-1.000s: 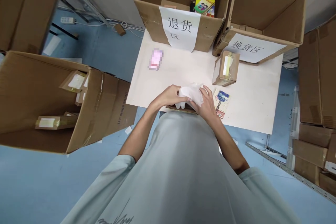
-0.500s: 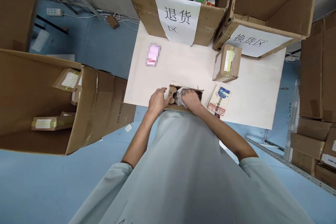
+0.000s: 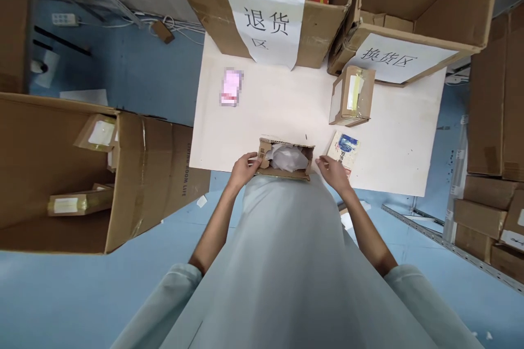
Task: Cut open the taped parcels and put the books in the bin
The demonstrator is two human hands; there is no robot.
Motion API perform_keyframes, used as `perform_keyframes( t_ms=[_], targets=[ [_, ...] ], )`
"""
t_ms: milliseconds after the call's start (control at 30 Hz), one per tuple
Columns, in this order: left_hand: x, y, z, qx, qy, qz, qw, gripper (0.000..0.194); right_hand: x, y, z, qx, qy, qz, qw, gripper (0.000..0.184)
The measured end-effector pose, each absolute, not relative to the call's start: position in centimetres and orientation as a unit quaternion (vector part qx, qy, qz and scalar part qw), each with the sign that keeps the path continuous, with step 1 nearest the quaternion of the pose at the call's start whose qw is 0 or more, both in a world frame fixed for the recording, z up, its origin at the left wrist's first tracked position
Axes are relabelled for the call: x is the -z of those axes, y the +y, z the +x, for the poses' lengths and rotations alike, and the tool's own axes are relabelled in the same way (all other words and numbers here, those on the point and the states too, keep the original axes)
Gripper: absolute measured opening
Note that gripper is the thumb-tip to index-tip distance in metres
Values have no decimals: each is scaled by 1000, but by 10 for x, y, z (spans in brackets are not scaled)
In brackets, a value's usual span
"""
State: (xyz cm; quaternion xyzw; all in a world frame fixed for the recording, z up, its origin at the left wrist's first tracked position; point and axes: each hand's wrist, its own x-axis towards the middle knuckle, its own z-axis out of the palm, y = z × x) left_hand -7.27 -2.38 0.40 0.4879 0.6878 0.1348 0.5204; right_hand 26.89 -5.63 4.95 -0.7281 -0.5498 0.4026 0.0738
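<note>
A small open cardboard box (image 3: pixel 282 174) sits at the near edge of the white table, tight against my shirt. Crumpled translucent plastic wrap (image 3: pixel 289 158) fills its inside; anything beneath is hidden. My left hand (image 3: pixel 244 169) holds the box's left end, thumb and fingers at the edge. To the right of the box is my right hand (image 3: pixel 333 173), empty, its fingers loosely bent and the fingertips close to the box's right end. Partly behind that hand lies a book (image 3: pixel 344 147) with a blue picture on its cover.
A taped carton (image 3: pixel 352 97) stands behind the book. Two large labelled boxes, one on the left (image 3: pixel 204 11) with books inside and one on the right (image 3: pixel 454 43), line the table's back. A blurred pink item (image 3: pixel 231 87) lies at left. Beside the table, a big box (image 3: pixel 151 174) holds parcels.
My right hand has let go of the plastic wrap and moved right, out of the box. The wrap now lies spread inside it. My left hand stays at the left end.
</note>
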Motion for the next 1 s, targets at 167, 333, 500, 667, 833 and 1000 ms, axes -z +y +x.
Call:
perform_keyframes(
  t_ms=[167,333,500,667,833,1000],
  targets=[
    [-4,-9,-62,-138,670,513,519,48,-17,-57,260,-490,-525,-676,163,35],
    [-10,35,-54,-188,663,515,509,51,-9,-19,263,-458,-516,-686,230,42],
    [-14,84,-49,-223,668,479,524,52,9,21,263,-472,-491,-674,284,51],
    [-22,88,-45,-252,714,475,448,45,24,9,296,-436,-437,-738,272,52],
    [-40,61,-20,-331,631,602,360,36,35,-50,359,-305,-293,-900,101,74],
    [-50,48,18,-284,588,695,302,28,44,-84,375,-341,-216,-914,31,68]
  ],
)
